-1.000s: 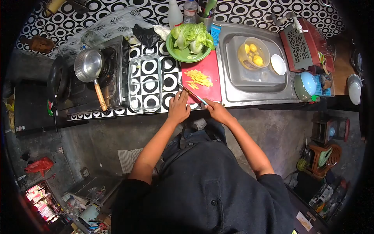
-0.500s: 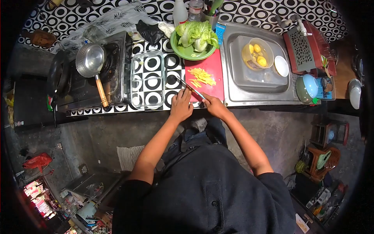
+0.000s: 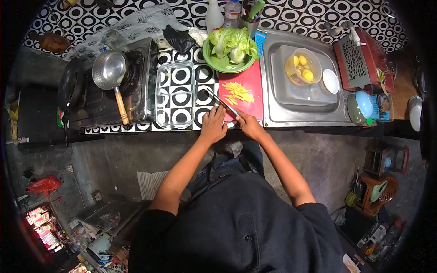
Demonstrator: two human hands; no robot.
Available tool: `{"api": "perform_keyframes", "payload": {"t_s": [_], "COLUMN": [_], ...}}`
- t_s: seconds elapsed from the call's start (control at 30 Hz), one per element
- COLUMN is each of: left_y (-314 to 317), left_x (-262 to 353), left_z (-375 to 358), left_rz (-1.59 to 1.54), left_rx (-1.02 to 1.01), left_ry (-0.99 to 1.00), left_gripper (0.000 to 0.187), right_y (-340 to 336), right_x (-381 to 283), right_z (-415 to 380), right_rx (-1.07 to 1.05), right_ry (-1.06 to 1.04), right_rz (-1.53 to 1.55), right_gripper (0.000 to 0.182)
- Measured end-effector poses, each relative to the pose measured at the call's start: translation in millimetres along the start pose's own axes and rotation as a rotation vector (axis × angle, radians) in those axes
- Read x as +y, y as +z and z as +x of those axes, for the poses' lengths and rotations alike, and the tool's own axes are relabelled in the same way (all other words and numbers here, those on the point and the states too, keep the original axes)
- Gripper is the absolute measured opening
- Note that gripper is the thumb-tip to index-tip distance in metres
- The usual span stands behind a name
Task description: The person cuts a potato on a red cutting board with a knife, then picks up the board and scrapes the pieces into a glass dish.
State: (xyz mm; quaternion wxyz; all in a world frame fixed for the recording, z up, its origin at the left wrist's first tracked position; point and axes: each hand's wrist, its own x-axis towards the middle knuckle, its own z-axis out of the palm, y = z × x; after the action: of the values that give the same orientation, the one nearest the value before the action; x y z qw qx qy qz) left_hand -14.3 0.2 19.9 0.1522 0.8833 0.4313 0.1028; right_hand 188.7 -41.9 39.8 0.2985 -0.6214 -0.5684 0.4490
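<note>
My right hand [image 3: 249,126] is closed around the light-blue handle of a knife [image 3: 223,103]. Its blade points up and to the left, across the left edge of a red cutting board [image 3: 256,103]. Beside the blade, my left hand [image 3: 213,123] rests at the board's front left corner with bent fingers close together; whatever lies under the fingertips is hidden. Thin yellow strips [image 3: 238,92] form a loose pile on the board, just beyond the knife. A green bowl [image 3: 227,68] holding leafy lettuce [image 3: 234,45] stands over the board's far end.
Left of the board sits a glass dish [image 3: 193,98], then a stove [image 3: 84,107] carrying a metal pan [image 3: 109,69] with a wooden handle. On the right, the steel sink [image 3: 269,102] contains a tub [image 3: 291,78] of peeled yellow pieces and a white bowl [image 3: 330,81].
The whole view has shifted slightly. Both hands and the knife keep nearly the same place at the board, and the strips look unchanged.
</note>
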Motion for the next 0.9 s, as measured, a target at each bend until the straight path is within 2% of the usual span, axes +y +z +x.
{"api": "perform_keyframes", "payload": {"t_s": [0.4,0.63,0.9], "left_y": [-5.3,1.8,0.5], "left_x": [-0.6,-2.5,-2.7], "left_z": [-0.6,-2.4,-3.1], "left_rz": [0.012,0.052,0.059], "left_rx": [-0.01,0.054,0.047], "left_ry": [0.009,0.022,0.023], "left_gripper": [0.065,0.065,0.064], "right_y": [0.8,5.9,10.8], "right_x": [-0.6,-1.4,9.2], "right_z": [2.8,7.6,12.5], "right_rx": [-0.017,0.062,0.061], "right_ry": [0.08,-0.049,-0.047], "right_rz": [-0.023,-0.05,-0.058], "right_gripper": [0.044,0.042,0.041]}}
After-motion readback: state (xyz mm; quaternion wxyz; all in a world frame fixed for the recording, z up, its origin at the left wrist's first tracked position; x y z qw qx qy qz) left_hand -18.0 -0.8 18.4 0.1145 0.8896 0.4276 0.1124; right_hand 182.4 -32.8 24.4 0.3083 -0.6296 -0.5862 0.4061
